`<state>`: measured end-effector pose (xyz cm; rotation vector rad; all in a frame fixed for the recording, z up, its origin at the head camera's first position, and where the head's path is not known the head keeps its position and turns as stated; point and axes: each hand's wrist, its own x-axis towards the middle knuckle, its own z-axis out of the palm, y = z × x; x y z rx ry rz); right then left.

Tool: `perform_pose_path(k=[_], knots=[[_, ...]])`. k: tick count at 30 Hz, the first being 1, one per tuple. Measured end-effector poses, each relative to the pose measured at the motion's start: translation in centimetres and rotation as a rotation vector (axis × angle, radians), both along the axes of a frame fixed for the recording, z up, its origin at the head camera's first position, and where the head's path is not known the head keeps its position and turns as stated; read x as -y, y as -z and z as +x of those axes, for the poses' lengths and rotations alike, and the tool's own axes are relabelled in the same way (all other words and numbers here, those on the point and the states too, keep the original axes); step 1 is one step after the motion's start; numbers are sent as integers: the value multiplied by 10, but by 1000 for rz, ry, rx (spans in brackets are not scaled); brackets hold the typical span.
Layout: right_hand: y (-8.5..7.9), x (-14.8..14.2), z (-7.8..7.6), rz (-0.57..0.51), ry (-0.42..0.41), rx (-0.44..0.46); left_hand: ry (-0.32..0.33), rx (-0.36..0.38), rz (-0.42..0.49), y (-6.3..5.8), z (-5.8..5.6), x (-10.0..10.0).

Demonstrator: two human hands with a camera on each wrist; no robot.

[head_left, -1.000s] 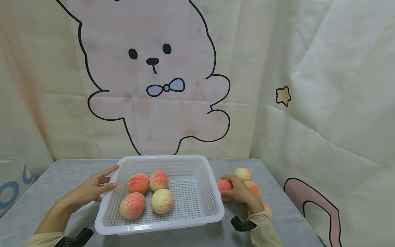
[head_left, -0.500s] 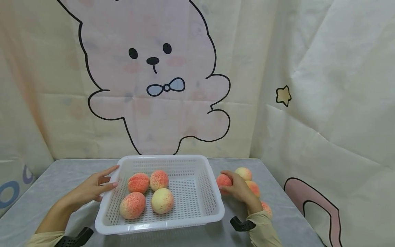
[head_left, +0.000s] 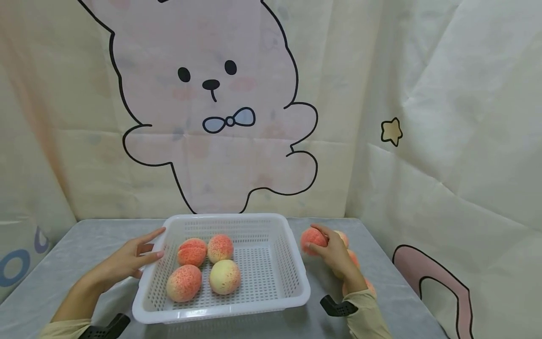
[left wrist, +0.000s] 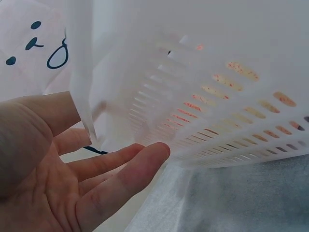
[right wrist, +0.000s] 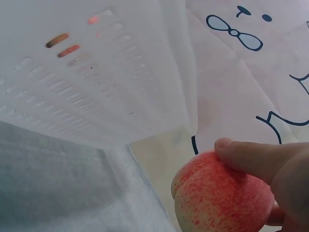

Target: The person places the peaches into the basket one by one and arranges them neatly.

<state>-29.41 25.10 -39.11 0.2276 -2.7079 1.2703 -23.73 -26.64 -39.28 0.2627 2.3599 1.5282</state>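
Observation:
My right hand (head_left: 338, 254) grips a red-pink peach (head_left: 313, 241) between thumb and fingers, just right of a white plastic basket (head_left: 292, 300). In the right wrist view the peach (right wrist: 219, 193) shows its crease, with the thumb lying across its upper side. Along the basket's left side, my left hand (head_left: 123, 261) rests with fairly straight fingers at the rim and outer wall. The left wrist view shows a fingertip (left wrist: 157, 151) against the slotted wall. Inside the basket are several peaches, among them a pale yellow one (head_left: 225, 277) and a reddish one (head_left: 184, 283).
More peaches lie right of the basket, partly hidden behind my right hand and forearm, including an orange one (head_left: 353, 258) and a pale one (head_left: 342, 238). A grey cloth (head_left: 110, 228) covers the table. Behind hangs a curtain (head_left: 330, 188) printed with a cartoon bear.
My right hand has raised the red-pink peach from beside the basket, moving it slightly up and right in the head view. The left hand keeps its place at the basket.

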Motion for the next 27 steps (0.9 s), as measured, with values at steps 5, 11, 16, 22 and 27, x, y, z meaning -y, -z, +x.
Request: perform_pose_path(k=[5,11,16,22,27], knots=[[-10,-1,-5,23,-5,-37,-12,4,-7,0,0,0],[-25,1,-9,-16,-43,11,-17,13,-2,1,0,0],[-34,3,-9,-59,-79,23,-18,10,4,1,-1,-1],[-46,7,-8,-87,-135,41,-16,7,1,1,-1,0],[-55,14,-8,-112,-174,56,-14,9,6,2,0,0]])
